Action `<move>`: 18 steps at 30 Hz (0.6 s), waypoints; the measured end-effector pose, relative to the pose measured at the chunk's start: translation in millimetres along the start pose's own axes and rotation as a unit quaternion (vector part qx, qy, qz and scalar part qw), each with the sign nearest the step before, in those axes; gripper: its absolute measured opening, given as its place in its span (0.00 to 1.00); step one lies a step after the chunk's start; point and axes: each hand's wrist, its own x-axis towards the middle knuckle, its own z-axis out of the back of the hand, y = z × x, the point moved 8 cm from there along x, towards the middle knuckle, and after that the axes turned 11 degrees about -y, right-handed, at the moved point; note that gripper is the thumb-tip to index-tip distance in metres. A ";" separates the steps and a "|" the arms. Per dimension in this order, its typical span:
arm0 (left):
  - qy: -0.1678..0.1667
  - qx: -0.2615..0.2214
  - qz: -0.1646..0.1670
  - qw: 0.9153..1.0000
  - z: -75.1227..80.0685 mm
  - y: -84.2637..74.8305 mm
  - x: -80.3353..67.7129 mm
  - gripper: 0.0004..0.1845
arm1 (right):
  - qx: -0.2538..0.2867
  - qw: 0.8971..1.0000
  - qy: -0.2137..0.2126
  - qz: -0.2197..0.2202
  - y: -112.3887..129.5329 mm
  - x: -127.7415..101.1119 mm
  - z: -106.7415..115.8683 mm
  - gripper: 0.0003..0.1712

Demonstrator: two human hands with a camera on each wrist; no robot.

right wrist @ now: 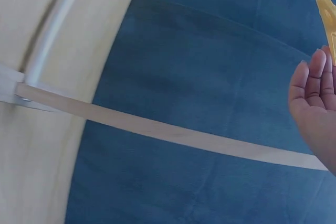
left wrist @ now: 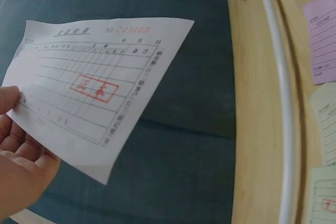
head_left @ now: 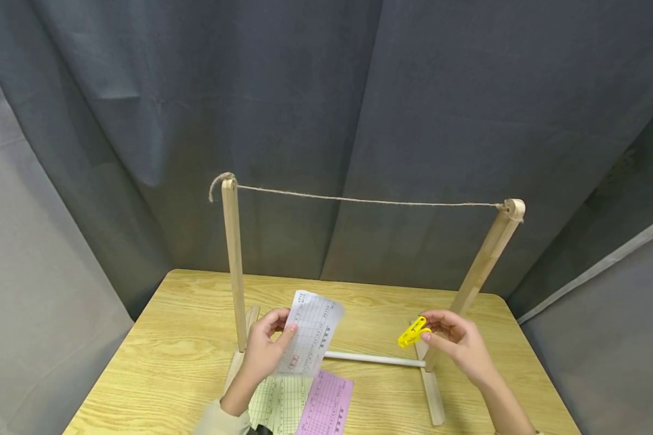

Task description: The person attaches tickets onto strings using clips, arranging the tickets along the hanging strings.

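Note:
My left hand (head_left: 268, 345) pinches a white printed receipt slip (head_left: 312, 332) by its edge, thumb on the near face. In the left wrist view the slip (left wrist: 100, 87) shows ruled lines and a red stamp box. On the right, my right hand (head_left: 459, 341) holds a yellow clothespin (head_left: 413, 332) between thumb and fingertips, close to the right post. Only part of that clothespin (right wrist: 328, 22) shows in the right wrist view. A thin twine line (head_left: 359, 200) stretches above both hands, between two wooden posts.
Left post (head_left: 233, 266) and right post (head_left: 487, 257) stand on wooden feet, joined by a white rod (head_left: 375, 359) low over the table (head_left: 158, 350). Pale green slips (head_left: 291, 402) and a pink slip (head_left: 326, 405) lie below the left hand. Dark curtains (head_left: 283, 109) hang behind.

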 end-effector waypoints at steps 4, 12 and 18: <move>-0.010 -0.002 -0.013 1.000 5.4 -7.9 7.0 0.06 | 0.003 1.000 -0.007 0.008 11.6 9.1 -1.2 0.15; -0.039 -0.012 -0.015 0.999 13.6 -18.8 19.3 0.07 | 0.009 0.999 -0.004 0.037 36.0 25.5 -6.4 0.16; -0.050 -0.016 -0.012 0.999 18.9 -26.0 29.2 0.07 | 0.002 0.998 0.003 0.061 51.9 38.1 -11.2 0.17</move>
